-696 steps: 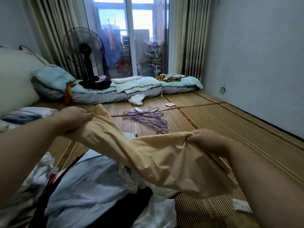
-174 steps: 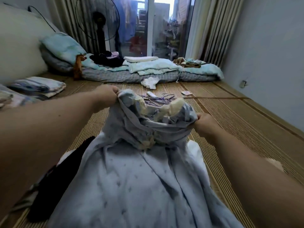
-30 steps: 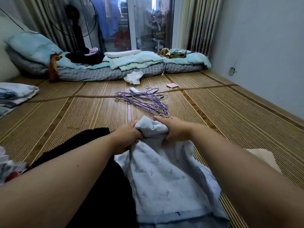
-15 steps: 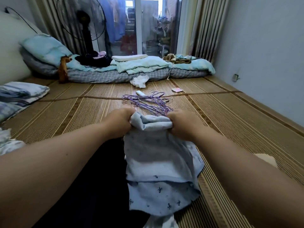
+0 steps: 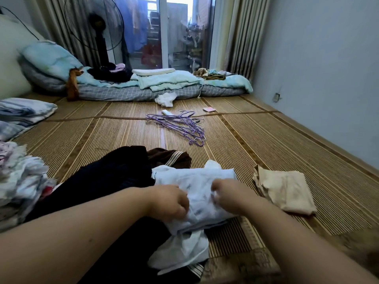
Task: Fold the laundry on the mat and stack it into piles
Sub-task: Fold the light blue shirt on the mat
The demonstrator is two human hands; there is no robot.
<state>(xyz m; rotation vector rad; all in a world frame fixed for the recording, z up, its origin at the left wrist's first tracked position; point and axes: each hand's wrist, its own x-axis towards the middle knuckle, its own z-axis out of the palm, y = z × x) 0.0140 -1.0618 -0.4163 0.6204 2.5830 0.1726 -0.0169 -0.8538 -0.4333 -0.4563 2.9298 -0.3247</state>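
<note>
Gripping the pale blue printed garment with curled fingers, the left hand and right hand bunch its near edge. It lies half on dark clothes, half on the woven mat. Best to square the edges and flatten it before stacking it beside the folded beige garment.

Two hands are in view: one left hand and one right hand. There is one pale blue garment, one folded beige garment, one brown garment, one fan and one small pink item. The purple hangers are tangled, maybe five or six; I cannot count them exactly.
</note>
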